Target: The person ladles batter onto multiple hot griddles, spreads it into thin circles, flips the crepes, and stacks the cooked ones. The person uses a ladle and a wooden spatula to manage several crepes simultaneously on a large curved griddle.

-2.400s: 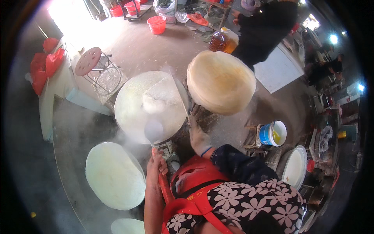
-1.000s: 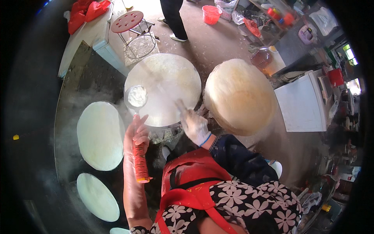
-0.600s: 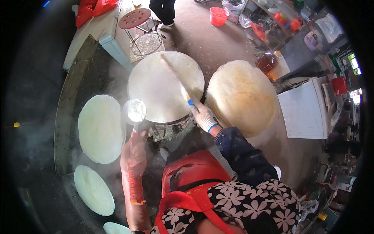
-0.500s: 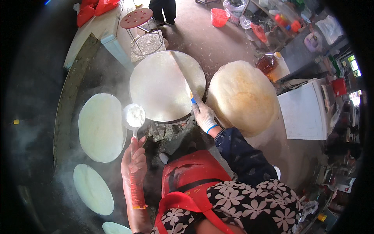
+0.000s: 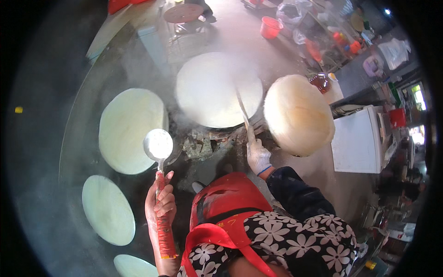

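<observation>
My left hand (image 5: 162, 201) is closed around the red-wrapped handle of a metal ladle (image 5: 158, 144); its bowl holds something white. The ladle sits in front of a large pale round (image 5: 124, 131) at the left. My right hand (image 5: 258, 156), in a white knit glove, grips a long flat spatula (image 5: 243, 110). Its blade reaches over a round griddle (image 5: 198, 94) covered by a thin pale layer; steam blurs the blade's far end. To the right of the griddle lies a stack of large thin pancakes (image 5: 300, 115), browned in patches.
More pale rounds (image 5: 108, 210) sit lower left, amid steam. Beyond the griddle stand a stool (image 5: 183, 14) and a red bucket (image 5: 271, 27); a person's legs show there. Right of the stack are a bottle of amber liquid (image 5: 320, 83) and a white cabinet (image 5: 355, 141).
Steam over the griddle has thickened. The spatula has shifted right and swung nearer to me, and the griddle's surface now looks paler. The ladle stays up at the left; the whole view has shifted.
</observation>
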Available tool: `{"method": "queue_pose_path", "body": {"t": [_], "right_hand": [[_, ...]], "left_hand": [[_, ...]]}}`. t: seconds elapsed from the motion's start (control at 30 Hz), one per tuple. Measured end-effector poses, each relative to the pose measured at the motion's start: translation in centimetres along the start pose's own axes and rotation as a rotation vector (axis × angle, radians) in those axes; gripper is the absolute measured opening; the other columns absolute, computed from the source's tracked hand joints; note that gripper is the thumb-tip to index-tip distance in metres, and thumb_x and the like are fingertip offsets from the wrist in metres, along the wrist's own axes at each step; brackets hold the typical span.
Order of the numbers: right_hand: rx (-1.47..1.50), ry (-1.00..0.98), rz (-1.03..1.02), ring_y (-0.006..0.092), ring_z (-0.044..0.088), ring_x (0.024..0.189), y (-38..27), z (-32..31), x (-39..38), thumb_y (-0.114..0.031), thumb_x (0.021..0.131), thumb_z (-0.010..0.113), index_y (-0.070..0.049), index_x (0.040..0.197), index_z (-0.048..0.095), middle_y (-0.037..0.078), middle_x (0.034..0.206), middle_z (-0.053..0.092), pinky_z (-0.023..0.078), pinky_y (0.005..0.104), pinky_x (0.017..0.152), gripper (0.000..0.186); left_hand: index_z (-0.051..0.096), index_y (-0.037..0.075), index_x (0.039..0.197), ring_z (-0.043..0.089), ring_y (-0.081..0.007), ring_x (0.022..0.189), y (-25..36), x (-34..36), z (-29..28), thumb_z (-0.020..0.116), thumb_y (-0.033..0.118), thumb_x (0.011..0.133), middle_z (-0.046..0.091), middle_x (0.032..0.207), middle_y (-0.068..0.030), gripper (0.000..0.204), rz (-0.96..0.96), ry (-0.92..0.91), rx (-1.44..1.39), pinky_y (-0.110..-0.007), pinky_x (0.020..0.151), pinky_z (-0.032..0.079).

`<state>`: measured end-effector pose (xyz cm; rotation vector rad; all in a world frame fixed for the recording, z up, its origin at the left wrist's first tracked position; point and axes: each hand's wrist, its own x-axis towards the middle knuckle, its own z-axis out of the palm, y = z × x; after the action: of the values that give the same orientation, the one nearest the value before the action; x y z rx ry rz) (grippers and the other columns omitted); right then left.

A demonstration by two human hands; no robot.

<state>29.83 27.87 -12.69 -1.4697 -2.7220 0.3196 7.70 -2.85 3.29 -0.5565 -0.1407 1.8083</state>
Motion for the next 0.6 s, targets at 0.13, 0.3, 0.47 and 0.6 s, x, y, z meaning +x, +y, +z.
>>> {"method": "queue_pose_path", "body": {"t": [0.13, 0.3, 0.47, 0.6], "right_hand": [[-0.058, -0.29, -0.186, 0.0458, 0.074, 0.083, -5.4, 0.2, -2.6, -0.027, 0.108, 0.049, -0.019, 0.169, 0.015, 0.025, 0.115, 0.068, 0.059, 0.0561, 0.064, 0.071], [0.225, -0.073, -0.417, 0.0456, 0.073, 0.084, -16.5, 1.2, 0.8, -0.031, 0.106, 0.057, -0.02, 0.164, 0.028, 0.025, 0.109, 0.071, 0.059, 0.056, 0.067, 0.066], [0.6, 0.061, -0.363, 0.0472, 0.069, 0.107, -27.0, 4.2, 5.9, -0.039, 0.098, 0.07, -0.007, 0.152, 0.052, 0.029, 0.116, 0.071, 0.056, 0.0508, 0.091, 0.066], [0.697, -0.043, -0.089, 0.0474, 0.067, 0.117, -32.4, 3.6, 9.3, -0.041, 0.089, 0.077, -0.004, 0.146, 0.056, 0.029, 0.124, 0.071, 0.054, 0.0512, 0.1, 0.071]], "left_hand": [[0.038, -0.011, 0.154, 0.044, -0.0152, 0.053, 2.6, -4.7, -1.0, 0.036, 0.03, 0.116, 0.047, 0.079, -0.0084, 0.056, 0.064, -0.013, -0.031, -0.028, 0.042, 0.043], [0.042, -0.01, 0.151, 0.041, -0.0117, 0.047, 4.5, -10.7, -1.2, 0.038, 0.025, 0.116, 0.044, 0.074, -0.0068, 0.049, 0.269, 0.085, -0.018, -0.025, 0.036, 0.038], [0.04, -0.01, 0.154, 0.041, -0.012, 0.048, 5.9, -16.1, -2.5, 0.039, 0.027, 0.115, 0.043, 0.073, -0.0042, 0.053, 0.365, 0.025, -0.028, -0.027, 0.039, 0.04], [0.042, -0.009, 0.152, 0.039, -0.0106, 0.045, 6.9, -19.8, -3.6, 0.038, 0.027, 0.117, 0.042, 0.073, -0.0047, 0.051, 0.413, -0.009, -0.068, -0.024, 0.035, 0.037]]}}
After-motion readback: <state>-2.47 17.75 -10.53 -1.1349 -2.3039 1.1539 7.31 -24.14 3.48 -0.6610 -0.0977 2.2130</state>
